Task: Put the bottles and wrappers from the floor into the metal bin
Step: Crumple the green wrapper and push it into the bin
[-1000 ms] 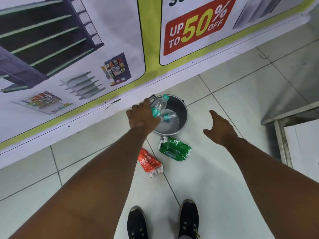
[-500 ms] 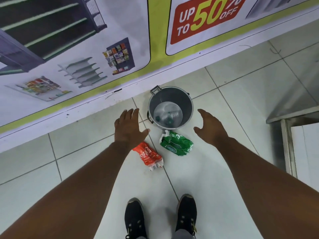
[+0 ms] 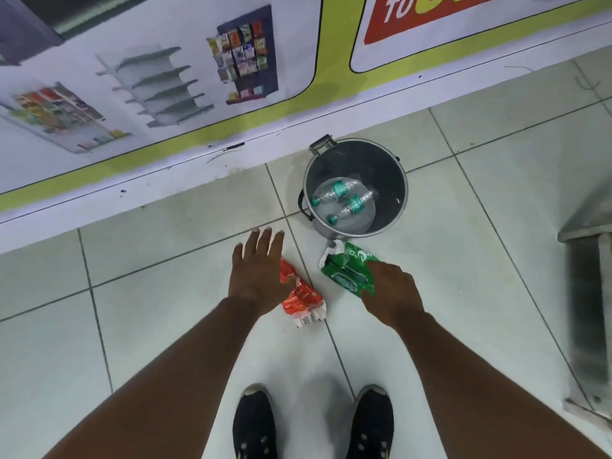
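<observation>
The round metal bin (image 3: 397, 173) stands on the tiled floor by the wall. Two clear bottles with green labels (image 3: 344, 200) lie in its bottom. In front of the bin lie a red wrapper (image 3: 303, 304) and a green wrapper (image 3: 344, 271). My left hand (image 3: 256, 273) hovers flat with fingers spread over the red wrapper's left end and holds nothing. My right hand (image 3: 392, 293) is down on the green wrapper's right side, fingers curled over it and thumb at its lower edge.
A wall with a printed shelving poster (image 3: 165, 77) runs behind the bin. A metal frame (image 3: 586, 260) stands at the right edge. My two black shoes (image 3: 255, 425) are on the tiles below the wrappers.
The left hand let a bottle go into the bin, then pulled back down over the red wrapper. The right hand dropped onto the green wrapper and closed. The camera has come lower.
</observation>
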